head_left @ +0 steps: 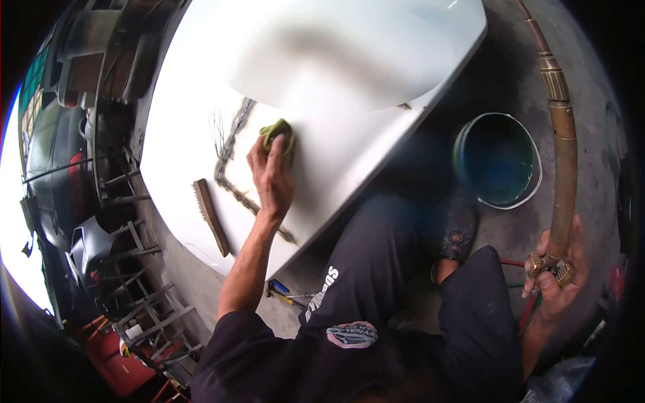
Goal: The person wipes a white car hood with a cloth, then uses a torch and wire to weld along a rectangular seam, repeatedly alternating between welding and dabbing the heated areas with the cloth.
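My left hand [272, 178] is closed on a yellow-green rag [281, 133], pressing it against a large white panel [181, 134]. Beside the rag runs a dark, scorched weld seam [236, 195] that bends in an L across the panel. In my right hand [564, 279] is a brass gas torch [563, 154], gripped at the valve end and pointing up and away. Its tip lies at the top edge of the view. Left of the seam lies a wooden-handled wire brush [212, 218], with some thin bent wire [218, 134] farther up.
A bucket of dark liquid [500, 161] stands on the concrete floor between the panel and the torch. Red and green hoses [514, 263] trail from the torch near my leg. Metal racks [151, 302] and a car [57, 154] are at the left. Hand tools [282, 292] lie below the panel.
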Tool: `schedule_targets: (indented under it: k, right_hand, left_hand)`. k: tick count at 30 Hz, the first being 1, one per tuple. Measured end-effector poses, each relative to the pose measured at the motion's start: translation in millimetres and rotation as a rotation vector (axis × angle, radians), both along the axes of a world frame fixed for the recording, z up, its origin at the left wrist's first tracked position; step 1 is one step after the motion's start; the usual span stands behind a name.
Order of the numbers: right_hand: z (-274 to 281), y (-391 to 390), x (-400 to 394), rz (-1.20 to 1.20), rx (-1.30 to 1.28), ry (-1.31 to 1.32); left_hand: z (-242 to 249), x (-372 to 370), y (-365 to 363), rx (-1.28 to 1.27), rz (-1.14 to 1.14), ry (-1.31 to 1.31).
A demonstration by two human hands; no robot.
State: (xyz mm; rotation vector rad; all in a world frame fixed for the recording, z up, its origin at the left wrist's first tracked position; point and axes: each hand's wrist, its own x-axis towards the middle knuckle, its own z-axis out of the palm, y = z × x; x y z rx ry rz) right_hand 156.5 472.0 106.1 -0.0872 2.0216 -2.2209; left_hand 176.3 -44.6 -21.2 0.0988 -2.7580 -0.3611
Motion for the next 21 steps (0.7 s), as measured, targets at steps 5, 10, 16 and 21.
schedule_targets:
  k: [5,10,16,21]
  right_hand:
    - [2,-5,0,-0.003,0.008,-0.017]
    - [5,-9,1,-0.032,0.014,-0.001]
    - [7,9,17,-0.087,0.062,-0.032]
    - [14,15,29,-0.146,0.026,-0.032]
  left_hand:
    - [-12,-54,91,0.118,-0.374,0.140]
    - [-16,-104,161,-0.044,-0.598,-0.080]
    - [-23,-232,4,-0.172,-0.356,0.207]
    - [-8,-275,-64,-0.241,0.016,0.138]
